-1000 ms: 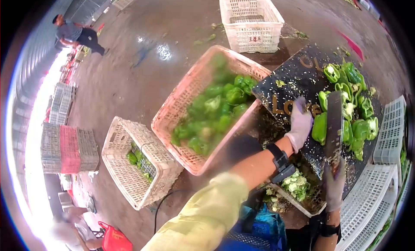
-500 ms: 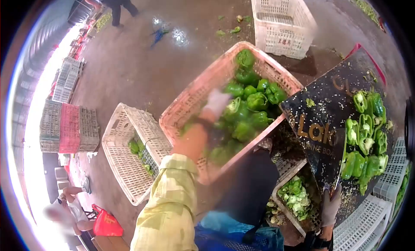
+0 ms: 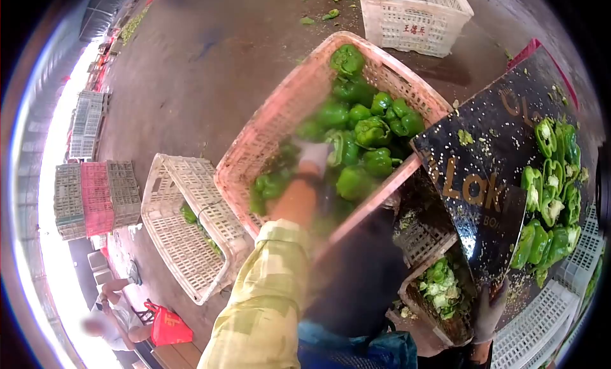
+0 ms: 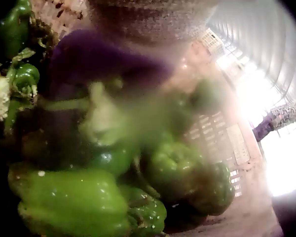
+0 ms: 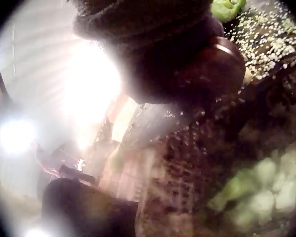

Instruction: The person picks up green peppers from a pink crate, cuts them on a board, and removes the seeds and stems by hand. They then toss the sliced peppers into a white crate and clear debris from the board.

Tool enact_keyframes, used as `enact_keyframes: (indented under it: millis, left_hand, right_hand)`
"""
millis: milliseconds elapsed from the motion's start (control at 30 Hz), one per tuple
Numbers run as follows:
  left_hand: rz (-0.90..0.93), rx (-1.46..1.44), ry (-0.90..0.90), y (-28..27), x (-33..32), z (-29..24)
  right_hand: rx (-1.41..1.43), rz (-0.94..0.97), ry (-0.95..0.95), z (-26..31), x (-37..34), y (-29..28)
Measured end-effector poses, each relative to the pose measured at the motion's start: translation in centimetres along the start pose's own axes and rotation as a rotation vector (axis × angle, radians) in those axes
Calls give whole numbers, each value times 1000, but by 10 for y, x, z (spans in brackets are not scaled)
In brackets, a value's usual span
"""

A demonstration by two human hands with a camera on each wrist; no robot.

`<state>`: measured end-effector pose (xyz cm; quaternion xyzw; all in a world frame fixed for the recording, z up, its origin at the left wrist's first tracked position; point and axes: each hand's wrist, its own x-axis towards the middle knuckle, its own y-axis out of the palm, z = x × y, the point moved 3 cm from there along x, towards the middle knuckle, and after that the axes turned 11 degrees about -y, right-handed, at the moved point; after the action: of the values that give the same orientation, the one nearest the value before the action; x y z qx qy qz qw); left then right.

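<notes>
The right hand grips a knife by the worktop's near edge, likely sparing the left hand, whose grip amid peppers is unclear.

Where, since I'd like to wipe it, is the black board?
In the head view, the black board is on the right, beside the pink crate; cut peppers lie on its right side, and the right hand is near its lower end.
</notes>
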<state>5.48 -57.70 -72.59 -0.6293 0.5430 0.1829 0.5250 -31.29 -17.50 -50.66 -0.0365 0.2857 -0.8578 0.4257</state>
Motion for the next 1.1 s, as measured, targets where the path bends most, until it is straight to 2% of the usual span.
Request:
enact_keyframes:
  millis: [100, 167, 200, 267, 367, 433, 467, 500, 533, 567, 600, 633, 667, 700, 733, 767, 833, 867, 900, 933, 967, 1000, 1100]
  left_hand:
    - [96, -181, 146, -13, -12, 8]
    - [152, -243, 329, -22, -35, 3]
    - [166, -227, 436, -26, -52, -2]
    - [154, -134, 717, -34, -94, -22]
    - [79, -1, 1099, -52, -175, -50]
    - [52, 90, 1306, -57, -234, -65]
    - [110, 86, 1375, -56, -260, -69]
    - [130, 34, 1461, -53, -275, -73]
    - [213, 29, 1194, -58, -344, -72]
    - [468, -188, 1357, -50, -357, -73]
    - [515, -221, 1139, -42, -372, -73]
    - [573, -226, 1112, -34, -383, -77]
    - [808, -359, 1062, -23, -380, -72]
    - [1029, -415, 828, -16, -421, -64]
    - [1027, -394, 673, -1, -418, -57]
    - [1037, -278, 727, 20, -403, -47]
    - [1081, -12, 821, 51, -417, -23]
    - [1088, 152, 927, 63, -428, -7]
    - [1064, 329, 1094, 76, -436, 13]
    - [818, 606, 1496, 82, -449, 27]
    - [797, 650, 1571, 88, -456, 46]
    - [869, 619, 1482, 94, -463, 60]
    - [1152, 390, 1037, 96, -484, 83]
  right_hand:
    - [23, -57, -66, -1, -2, 3]
    - [-56, -16, -49, 1, -1, 1]
    - [-92, 2, -43, 2, 0, 0]
    - [-74, -34, -226, -1, -1, 4]
    - [-105, -28, -253, -5, -8, 3]
    - [87, -93, -285, 10, -26, 3]
    - [252, -129, -227, 10, -34, 3]
    - [292, -174, -156, 16, -44, -4]
    - [335, -222, -86, 23, -54, -10]
    - [258, -278, 9, 32, -64, -26]
    - [149, -387, -58, 23, -71, -44]
    - [80, -459, -74, 14, -75, -59]
    - [9, -533, -86, 6, -82, -74]
    - [-18, -574, -56, 4, -89, -87]
    - [-247, -680, -95, 10, -99, -102]
    - [-256, -702, -112, -7, -102, -112]
    - [-387, -684, -47, -31, -104, -128]
    - [-432, -640, 28, -27, -108, -138]
    - [-443, -533, 161, -25, -108, -142]
    - [-609, -573, 119, -65, -96, -131]
    - [-652, -502, 128, -53, -98, -128]
    - [-636, -392, 207, -52, -93, -123]
    - [-702, -425, 173, -74, -68, -93]
